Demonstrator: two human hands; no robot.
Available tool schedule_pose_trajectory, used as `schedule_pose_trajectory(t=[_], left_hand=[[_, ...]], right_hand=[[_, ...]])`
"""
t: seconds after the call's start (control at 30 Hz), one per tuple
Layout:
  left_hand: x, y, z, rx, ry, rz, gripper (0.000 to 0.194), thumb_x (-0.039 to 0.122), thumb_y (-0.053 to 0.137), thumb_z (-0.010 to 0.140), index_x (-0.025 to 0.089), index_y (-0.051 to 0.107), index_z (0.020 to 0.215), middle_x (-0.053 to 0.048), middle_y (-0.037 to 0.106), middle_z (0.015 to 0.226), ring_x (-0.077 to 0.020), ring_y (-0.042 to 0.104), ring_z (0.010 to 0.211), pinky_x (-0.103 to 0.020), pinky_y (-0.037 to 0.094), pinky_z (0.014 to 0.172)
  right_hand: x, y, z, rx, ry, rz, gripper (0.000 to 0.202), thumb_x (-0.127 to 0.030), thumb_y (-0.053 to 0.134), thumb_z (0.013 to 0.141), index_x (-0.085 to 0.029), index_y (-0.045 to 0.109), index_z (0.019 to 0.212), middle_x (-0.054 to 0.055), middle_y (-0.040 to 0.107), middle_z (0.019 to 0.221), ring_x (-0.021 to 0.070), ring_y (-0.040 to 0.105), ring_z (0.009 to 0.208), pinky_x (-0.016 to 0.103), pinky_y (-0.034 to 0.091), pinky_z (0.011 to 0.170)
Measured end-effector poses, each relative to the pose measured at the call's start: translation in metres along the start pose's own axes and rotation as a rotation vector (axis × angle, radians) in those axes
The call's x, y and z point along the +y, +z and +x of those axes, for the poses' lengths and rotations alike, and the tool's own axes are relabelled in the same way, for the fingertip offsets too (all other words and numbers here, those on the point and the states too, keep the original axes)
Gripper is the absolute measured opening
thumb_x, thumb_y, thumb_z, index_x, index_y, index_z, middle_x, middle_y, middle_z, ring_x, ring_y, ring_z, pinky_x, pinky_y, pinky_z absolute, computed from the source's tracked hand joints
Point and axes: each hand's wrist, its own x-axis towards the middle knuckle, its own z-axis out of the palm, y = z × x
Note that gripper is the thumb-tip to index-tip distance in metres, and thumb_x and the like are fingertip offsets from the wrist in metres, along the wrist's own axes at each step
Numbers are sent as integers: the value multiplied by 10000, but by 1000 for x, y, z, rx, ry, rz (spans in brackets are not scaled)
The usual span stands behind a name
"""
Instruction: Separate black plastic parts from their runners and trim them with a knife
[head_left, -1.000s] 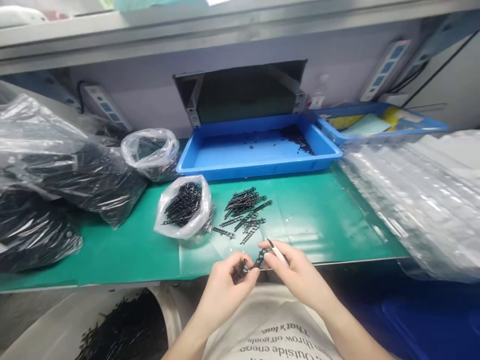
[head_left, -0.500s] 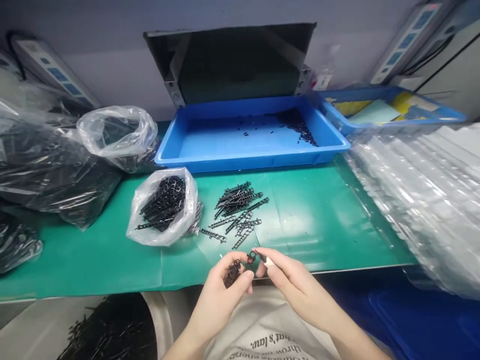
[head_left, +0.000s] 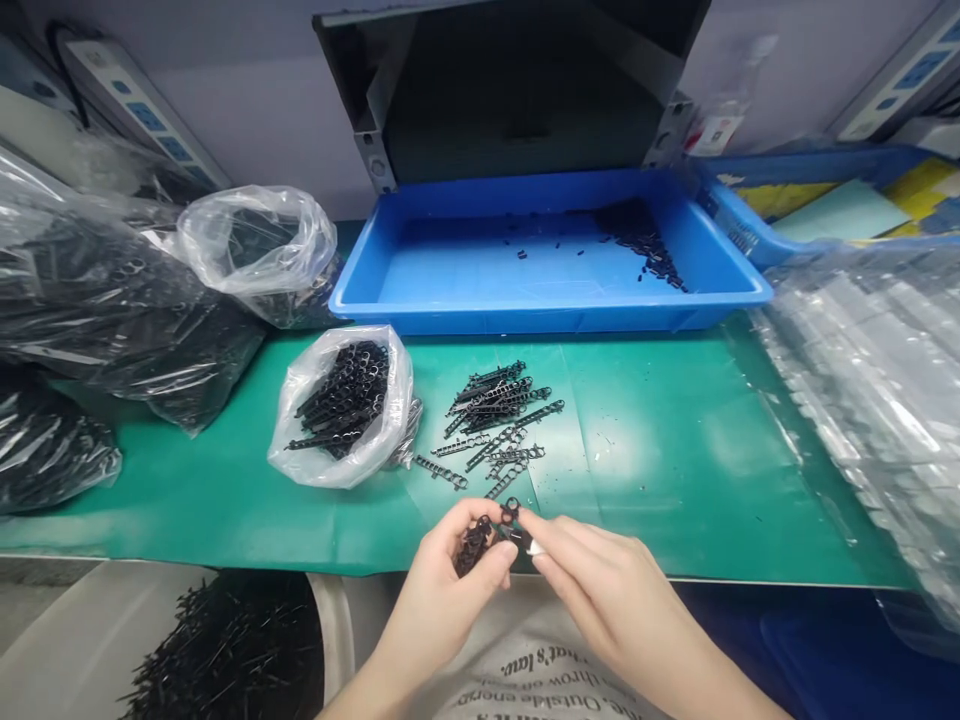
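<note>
My left hand (head_left: 455, 580) is closed around several black ringed plastic strips (head_left: 474, 545), and one strip's ringed end (head_left: 511, 508) sticks out at its fingertips. My right hand (head_left: 596, 570) is pinched right beside it, its index finger against that strip. Between the right fingers shows a small piece with a white end (head_left: 535, 547); its kind I cannot make out. Just beyond my hands lies a loose pile of the same black strips (head_left: 499, 405) on the green tabletop (head_left: 660, 450). To its left, an open plastic bag (head_left: 405, 375) holds more of them.
Behind stands a blue tray (head_left: 465, 285) with small black pieces at its right end. Clear plastic trays (head_left: 877, 370) are stacked at right. Filled bags (head_left: 150, 340) crowd the left. Below the table edge is a white tub (head_left: 337, 620) of black pieces.
The camera view has shifted a little. My right hand has come closer to the left, its index finger now pressed against the strip. The left hand keeps its hold on the strips.
</note>
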Motion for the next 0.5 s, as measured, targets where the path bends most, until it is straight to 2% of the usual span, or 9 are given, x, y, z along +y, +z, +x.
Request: schedule_pose_trajectory(t=[0.17, 0.37, 0.5], left_hand=[[2, 4, -4, 77, 45, 54, 164, 308, 552, 775, 185, 511, 876, 66, 425, 566, -63, 333, 482, -182, 266, 448], [4, 6, -7, 53, 19, 83, 189, 323, 551, 765, 187, 503, 887, 65, 426, 569, -73, 334, 479, -194, 241, 431], [6, 10, -5, 111, -3, 57, 189, 326, 557, 747, 178, 516, 857, 50, 434, 603, -79, 333, 492, -201, 246, 437]], right_hand=[[-3, 2, -2, 57, -34, -34, 348, -199, 303, 939, -168, 453, 1251, 41, 617, 826, 190, 579, 689, 303, 436, 530], [-2, -1, -5, 53, -41, -25, 348, -201, 306, 938, -160, 466, 1244, 43, 618, 810, 186, 580, 688, 293, 436, 534], [-1, 1, -3, 79, -27, -60, 356, -211, 286, 940, -158, 482, 1233, 57, 629, 814, 180, 584, 662, 277, 434, 526]])
